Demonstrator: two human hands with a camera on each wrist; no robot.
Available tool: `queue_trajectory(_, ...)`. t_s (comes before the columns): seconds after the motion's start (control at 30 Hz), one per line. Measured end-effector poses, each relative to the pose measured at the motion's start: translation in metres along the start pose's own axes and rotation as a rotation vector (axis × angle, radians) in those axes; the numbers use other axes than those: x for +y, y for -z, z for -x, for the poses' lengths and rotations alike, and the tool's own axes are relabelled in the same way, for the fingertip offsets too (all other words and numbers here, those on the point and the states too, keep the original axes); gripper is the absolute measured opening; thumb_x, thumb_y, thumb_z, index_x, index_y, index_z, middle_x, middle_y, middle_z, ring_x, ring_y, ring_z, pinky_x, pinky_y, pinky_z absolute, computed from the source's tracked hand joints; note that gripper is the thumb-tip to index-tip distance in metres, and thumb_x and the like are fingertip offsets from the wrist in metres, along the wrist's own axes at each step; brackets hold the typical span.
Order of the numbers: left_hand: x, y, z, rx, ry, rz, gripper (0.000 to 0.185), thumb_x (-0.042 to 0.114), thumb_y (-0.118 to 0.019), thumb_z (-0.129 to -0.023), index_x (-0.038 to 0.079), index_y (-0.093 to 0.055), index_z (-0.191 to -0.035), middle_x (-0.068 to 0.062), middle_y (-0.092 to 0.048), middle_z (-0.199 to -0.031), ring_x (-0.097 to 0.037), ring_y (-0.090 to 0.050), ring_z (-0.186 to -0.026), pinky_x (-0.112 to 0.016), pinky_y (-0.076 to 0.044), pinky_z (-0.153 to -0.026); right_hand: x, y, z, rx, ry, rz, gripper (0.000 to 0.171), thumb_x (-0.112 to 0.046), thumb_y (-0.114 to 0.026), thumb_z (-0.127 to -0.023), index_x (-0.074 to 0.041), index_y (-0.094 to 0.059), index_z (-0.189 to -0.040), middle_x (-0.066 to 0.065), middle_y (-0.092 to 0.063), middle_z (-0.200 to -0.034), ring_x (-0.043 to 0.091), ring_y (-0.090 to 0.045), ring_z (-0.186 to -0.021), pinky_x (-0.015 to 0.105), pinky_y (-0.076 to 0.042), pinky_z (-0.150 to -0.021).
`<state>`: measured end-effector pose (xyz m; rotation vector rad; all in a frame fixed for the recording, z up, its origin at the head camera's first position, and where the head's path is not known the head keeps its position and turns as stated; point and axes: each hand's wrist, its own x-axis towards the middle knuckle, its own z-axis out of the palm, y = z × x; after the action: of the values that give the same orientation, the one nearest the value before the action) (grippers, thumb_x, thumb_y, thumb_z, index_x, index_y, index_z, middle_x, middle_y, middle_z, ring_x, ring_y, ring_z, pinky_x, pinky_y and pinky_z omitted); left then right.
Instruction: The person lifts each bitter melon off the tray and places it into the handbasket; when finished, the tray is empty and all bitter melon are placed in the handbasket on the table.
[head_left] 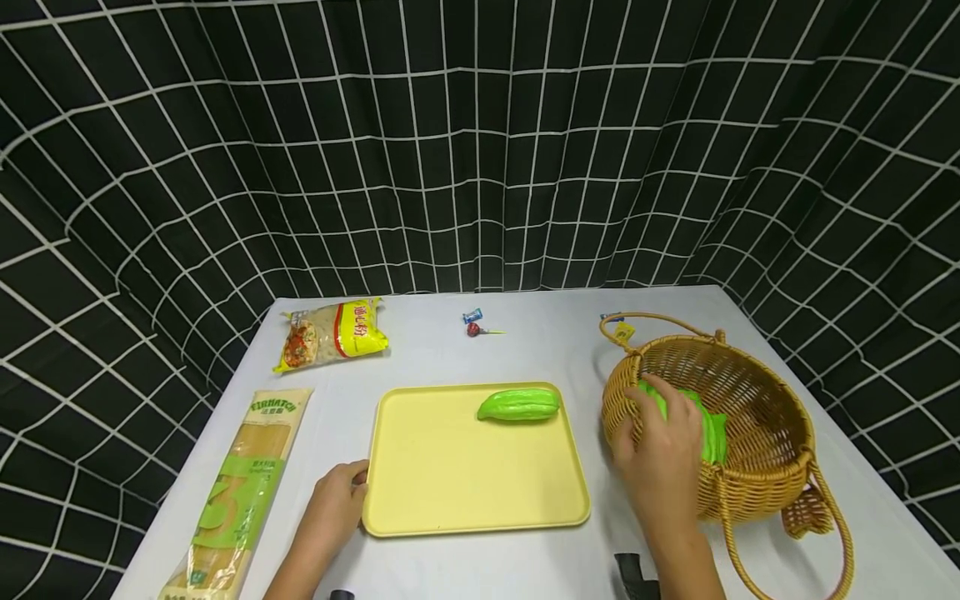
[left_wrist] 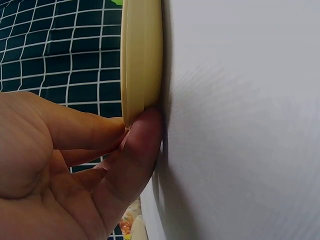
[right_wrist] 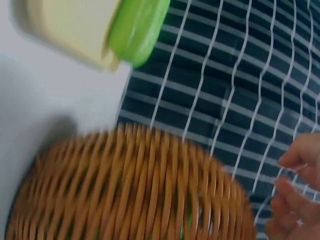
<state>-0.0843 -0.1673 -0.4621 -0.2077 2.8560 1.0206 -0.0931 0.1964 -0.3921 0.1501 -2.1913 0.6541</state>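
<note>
Reaching over the rim of the round woven wicker basket (head_left: 757,433), the right hand (head_left: 663,454) lies on a bright green, glossy item (head_left: 708,429) inside it; the fingers curve down over the green thing, but whether they have closed round it I cannot tell, since the hand hides the contact and the wrist view is blurred. It sits low against the near wall of the basket, on the right of the tabletop (head_left: 540,342). Its surface looks smooth and shiny, so I would judge it light and a little slippery, probably hollow plastic like the ridged green gourd-shaped piece (head_left: 519,405) lying on the pale yellow rectangular tray (head_left: 465,492). A wrap round its thick middle seems safer than a fingertip pinch at an end.

Across from it, the left hand (head_left: 337,504) pinches the tray's near left corner, thumb on the rim and a finger (left_wrist: 137,150) tucked beneath, touching the tabletop. The tray looks stiff and light.

Further left lie a long packet of spaghetti (head_left: 240,492) and a yellow noodle bag (head_left: 333,335).
</note>
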Motion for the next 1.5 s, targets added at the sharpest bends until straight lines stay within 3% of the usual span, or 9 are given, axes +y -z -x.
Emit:
queue_trajectory(0.07,0.0,0.0,0.001,0.002,0.002,0.002,0.037,-0.003,-0.059,-0.089,-0.012,-0.057,-0.125,-0.018,-0.065,-0.105,-0.021,-0.061,-0.084,-0.03,-0.053,-0.064,-0.006,-0.011,0.0,-0.044,0.087,-0.034,0.029,0.011,-0.065,-0.073,0.004,-0.067,-0.101,0.022,-0.062,-0.117,0.044,-0.052,-0.106,0.056,-0.042,-0.088)
queue_trajectory(0.17,-0.001,0.0,0.001,0.002,0.0,0.017,0.037,-0.004,-0.059,-0.089,-0.013,-0.057,-0.125,-0.018,-0.065,-0.104,-0.02,-0.06,-0.082,-0.027,-0.052,-0.06,-0.016,-0.028,0.002,-0.191,0.159,-0.033,0.031,0.004,-0.07,-0.076,-0.002,-0.067,-0.106,0.015,-0.065,-0.114,0.036,-0.058,-0.104,0.049,-0.048,-0.087)
queue_trajectory(0.3,0.0,-0.001,0.001,0.0,0.002,0.045,0.037,-0.004,-0.058,-0.09,-0.014,-0.056,-0.125,-0.017,-0.064,-0.101,-0.018,-0.06,-0.078,-0.024,-0.05,-0.055,-0.025,-0.051,0.003,-0.439,0.18,0.02,0.041,-0.007,-0.075,-0.078,-0.009,-0.064,-0.118,0.01,-0.063,-0.119,0.032,-0.058,-0.111,0.048,-0.051,-0.09)
queue_trajectory(0.4,0.0,-0.001,0.001,0.002,0.018,0.055,0.036,-0.004,-0.058,-0.09,-0.013,-0.056,-0.125,-0.015,-0.064,-0.1,-0.017,-0.059,-0.077,-0.023,-0.049,-0.053,-0.027,-0.067,0.003,-0.579,0.181,0.057,0.052,-0.011,-0.077,-0.078,-0.01,-0.06,-0.127,0.013,-0.058,-0.127,0.035,-0.054,-0.119,0.051,-0.05,-0.093)
queue_trajectory(0.67,0.0,-0.002,0.001,-0.013,0.021,0.042,0.037,-0.003,-0.059,-0.089,-0.014,-0.056,-0.125,-0.015,-0.064,-0.1,-0.017,-0.059,-0.078,-0.025,-0.05,-0.057,-0.021,-0.09,0.002,-0.768,0.172,0.131,0.066,-0.01,-0.078,-0.078,-0.005,-0.049,-0.138,0.028,-0.049,-0.136,0.046,-0.044,-0.129,0.057,-0.04,-0.106)
queue_trajectory(0.87,-0.001,0.0,0.001,0.006,-0.005,0.014,0.036,-0.004,-0.06,-0.088,-0.013,-0.058,-0.122,-0.016,-0.065,-0.1,-0.019,-0.06,-0.083,-0.033,-0.054,-0.067,-0.017,-0.093,0.003,-0.77,0.173,0.141,0.059,-0.006,-0.076,-0.08,0.001,-0.052,-0.134,0.028,-0.052,-0.13,0.044,-0.049,-0.124,0.055,-0.041,-0.106)
queue_trajectory(1.0,-0.001,0.0,0.001,0.009,-0.01,0.015,0.036,-0.004,-0.06,-0.088,-0.013,-0.058,-0.122,-0.016,-0.066,-0.099,-0.019,-0.06,-0.081,-0.032,-0.053,-0.066,-0.017,-0.096,0.001,-0.76,0.173,0.167,0.052,-0.002,-0.073,-0.081,0.005,-0.055,-0.13,0.025,-0.054,-0.125,0.041,-0.054,-0.115,0.05,-0.044,-0.103)
queue_trajectory(1.2,0.0,0.001,0.002,-0.006,-0.007,0.006,0.036,-0.003,-0.06,-0.089,-0.013,-0.058,-0.123,-0.016,-0.066,-0.101,-0.019,-0.059,-0.083,-0.033,-0.053,-0.068,-0.017,-0.098,0.0,-0.79,0.13,0.169,0.044,0.003,-0.069,-0.085,0.001,-0.058,-0.128,0.021,-0.054,-0.122,0.036,-0.057,-0.107,0.043,-0.051,-0.092)
queue_trajectory(1.5,0.0,0.001,0.001,-0.004,-0.016,0.005,0.035,-0.004,-0.06,-0.089,-0.013,-0.058,-0.122,-0.014,-0.066,-0.099,-0.019,-0.059,-0.082,-0.033,-0.053,-0.068,-0.017,-0.098,0.0,-0.753,0.163,0.223,0.039,0.01,-0.066,-0.085,-0.005,-0.061,-0.12,0.018,-0.062,-0.121,0.039,-0.059,-0.107,0.047,-0.055,-0.086)
